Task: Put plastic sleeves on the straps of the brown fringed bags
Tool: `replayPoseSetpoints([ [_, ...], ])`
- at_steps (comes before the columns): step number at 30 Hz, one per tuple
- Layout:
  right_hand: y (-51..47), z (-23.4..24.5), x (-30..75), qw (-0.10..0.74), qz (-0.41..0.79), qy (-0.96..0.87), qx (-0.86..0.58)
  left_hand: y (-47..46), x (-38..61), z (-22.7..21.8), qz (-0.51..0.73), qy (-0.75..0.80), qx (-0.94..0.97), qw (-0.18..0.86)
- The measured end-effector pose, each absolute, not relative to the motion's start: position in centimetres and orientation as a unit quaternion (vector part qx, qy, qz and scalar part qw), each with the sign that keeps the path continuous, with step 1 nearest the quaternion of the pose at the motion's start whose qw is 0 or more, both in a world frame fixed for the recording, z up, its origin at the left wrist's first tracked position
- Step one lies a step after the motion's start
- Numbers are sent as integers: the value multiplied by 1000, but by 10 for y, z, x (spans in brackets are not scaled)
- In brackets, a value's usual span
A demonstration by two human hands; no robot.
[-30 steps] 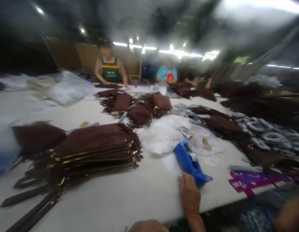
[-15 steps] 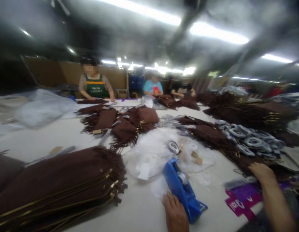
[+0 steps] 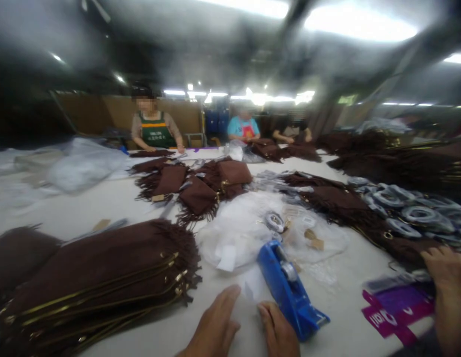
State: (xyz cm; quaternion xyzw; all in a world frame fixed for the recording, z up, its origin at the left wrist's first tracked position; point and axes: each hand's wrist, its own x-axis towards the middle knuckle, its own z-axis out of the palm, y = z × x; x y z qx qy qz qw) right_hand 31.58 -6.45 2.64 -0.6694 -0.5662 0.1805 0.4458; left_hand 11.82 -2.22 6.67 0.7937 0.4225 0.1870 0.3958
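Blue plastic is what my right hand (image 3: 278, 333) leans on: the tape holder (image 3: 288, 290) stands on the table and touches the outer side of that hand. My fingers there are curled in, and I cannot tell if they pinch anything (the picture is quite blurry). My left hand (image 3: 215, 325) lies just beside it. It is flat, with the fingers straight and close together, and it holds nothing. Between the tips of both hands lies a small white slip (image 3: 252, 286) on the white table (image 3: 103, 203).

Half a second ago only my right hand was by the tape holder, and my left hand was out of the picture. Now it has come in, so both hands are busy at one spot, at the near end of the tape holder. The tape holder itself has hardly moved.

Farther out on my left is a thick stack of brown pouches (image 3: 103, 277) with fringes and gold zips. Behind the tape holder lie clear bags (image 3: 237, 233). On the right are purple labels (image 3: 397, 307), and another person's hand (image 3: 444, 282) is over them. That hand was nearer the middle before and now sits at the edge. Beyond it lie grey rings (image 3: 412, 210) in packets. People (image 3: 156, 130) work at the far end.
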Motion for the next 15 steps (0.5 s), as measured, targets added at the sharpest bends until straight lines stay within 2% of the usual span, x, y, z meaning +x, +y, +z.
replayPoseSetpoints([
  [3,-73,59,306,429,369,-529,-633,-9,131,90,217,389,804,393],
  [6,-75,73,297,440,485,-480,-583,-2,127,105,189,400,751,490],
  [9,-80,67,285,469,571,-385,-553,-10,108,105,200,457,656,566],
  [12,-89,57,268,455,607,-375,-533,-30,84,98,231,510,591,581],
  [15,-94,57,242,402,553,-465,-562,-54,55,97,238,542,567,573],
])
